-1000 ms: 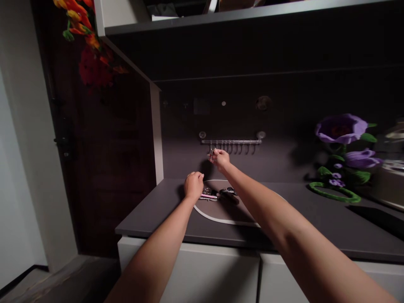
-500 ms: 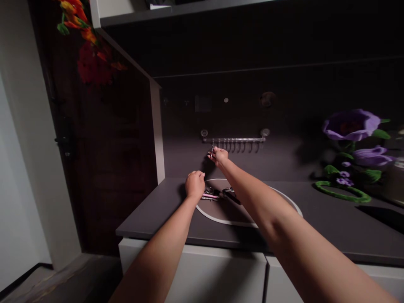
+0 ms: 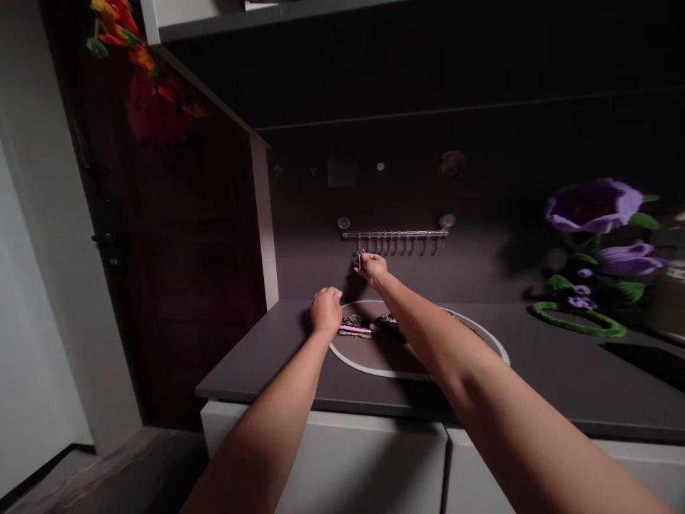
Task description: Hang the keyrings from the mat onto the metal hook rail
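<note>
1. Little had just changed; over the last second the view had shifted slightly, while the right hand (image 3: 373,268) had kept its place near the left end of the clear hook rail (image 3: 396,234).
2. Its fingers were pinched narrow on a small shiny metal piece (image 3: 360,255), which sat just below the leftmost hooks; that steadiness suggested careful lining-up at a hook, though whether the piece touched one could not be told.
3. The left hand (image 3: 326,308) had also stayed put, loosely curled at the left end of the oval mat (image 3: 369,359) on the tabletop (image 3: 278,343); whether its fingers held anything could not be told.
4. A slender pink item (image 3: 355,330) lay on the mat, just beside that hand.
</note>
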A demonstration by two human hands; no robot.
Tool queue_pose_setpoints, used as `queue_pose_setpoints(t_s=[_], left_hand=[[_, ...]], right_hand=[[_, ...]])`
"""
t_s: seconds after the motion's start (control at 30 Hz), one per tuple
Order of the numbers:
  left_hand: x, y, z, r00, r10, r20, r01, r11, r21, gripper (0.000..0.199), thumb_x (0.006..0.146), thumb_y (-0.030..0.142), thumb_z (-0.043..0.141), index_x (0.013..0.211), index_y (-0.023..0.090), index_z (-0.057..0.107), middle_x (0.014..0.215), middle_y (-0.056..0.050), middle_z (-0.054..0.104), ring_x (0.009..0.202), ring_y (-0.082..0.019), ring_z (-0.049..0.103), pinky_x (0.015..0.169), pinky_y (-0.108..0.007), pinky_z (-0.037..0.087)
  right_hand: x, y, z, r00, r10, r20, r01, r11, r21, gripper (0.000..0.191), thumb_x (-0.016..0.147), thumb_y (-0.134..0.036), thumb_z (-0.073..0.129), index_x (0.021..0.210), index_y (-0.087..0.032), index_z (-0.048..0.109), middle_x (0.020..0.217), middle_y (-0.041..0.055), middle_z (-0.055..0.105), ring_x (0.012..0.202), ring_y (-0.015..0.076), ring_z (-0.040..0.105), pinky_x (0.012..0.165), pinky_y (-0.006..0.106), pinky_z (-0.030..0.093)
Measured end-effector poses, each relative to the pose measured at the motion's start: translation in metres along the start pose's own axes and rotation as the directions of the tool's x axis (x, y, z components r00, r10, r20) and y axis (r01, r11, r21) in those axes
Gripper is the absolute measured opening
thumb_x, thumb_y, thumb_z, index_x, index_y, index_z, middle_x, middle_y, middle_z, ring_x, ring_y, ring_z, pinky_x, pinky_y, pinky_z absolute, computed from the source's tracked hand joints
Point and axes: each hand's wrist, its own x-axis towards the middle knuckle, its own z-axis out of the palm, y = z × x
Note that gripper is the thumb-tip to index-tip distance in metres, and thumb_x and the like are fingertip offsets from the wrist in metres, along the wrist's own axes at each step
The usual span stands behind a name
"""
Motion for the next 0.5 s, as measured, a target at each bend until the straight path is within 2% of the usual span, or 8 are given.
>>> queue_pose_setpoints(t_s=[0.27, 0.4, 0.5], left_hand=[[0.000, -0.001, -0.003, 0.999, 0.039, -0.006, -0.039, 0.999, -0.022, 0.022, 0.081, 0.019, 0.043, 0.079, 0.018, 0.064, 0.083, -0.008, 0.063, 0.080, -0.018, 0.055, 0.073, -0.027, 0.038], [0.001, -0.003, -0.003, 0.998, 0.061, 0.001, -0.061, 0.998, -0.031, 0.022, 0.081, 0.019, 0.043, 0.080, 0.018, 0.065, 0.082, -0.007, 0.064, 0.080, -0.017, 0.055, 0.074, -0.026, 0.038], [0.001, -0.004, -0.004, 0.997, 0.080, 0.016, -0.079, 0.996, -0.048, 0.021, 0.081, 0.019, 0.045, 0.081, 0.018, 0.065, 0.084, -0.007, 0.064, 0.081, -0.017, 0.055, 0.075, -0.026, 0.039]], right_hand=[[-0.017, -0.003, -0.011, 1.000, 0.011, 0.025, -0.006, 0.983, -0.185, 0.009, 0.074, -0.012, 0.049, 0.066, -0.016, 0.048, 0.051, -0.0065, 0.044, 0.045, 0.0035, 0.039, 0.053, 0.020, 0.039], [-0.032, -0.009, -0.018, 1.000, 0.024, 0.013, -0.021, 0.978, -0.208, 0.005, 0.070, -0.013, 0.055, 0.072, -0.017, 0.051, 0.055, -0.0052, 0.047, 0.048, 0.0046, 0.041, 0.051, 0.019, 0.036], [-0.045, -0.013, -0.026, 0.998, 0.019, 0.056, -0.005, 0.971, -0.237, 0.010, 0.068, -0.015, 0.058, 0.076, -0.017, 0.052, 0.062, -0.0026, 0.052, 0.053, 0.0058, 0.046, 0.052, 0.019, 0.037]])
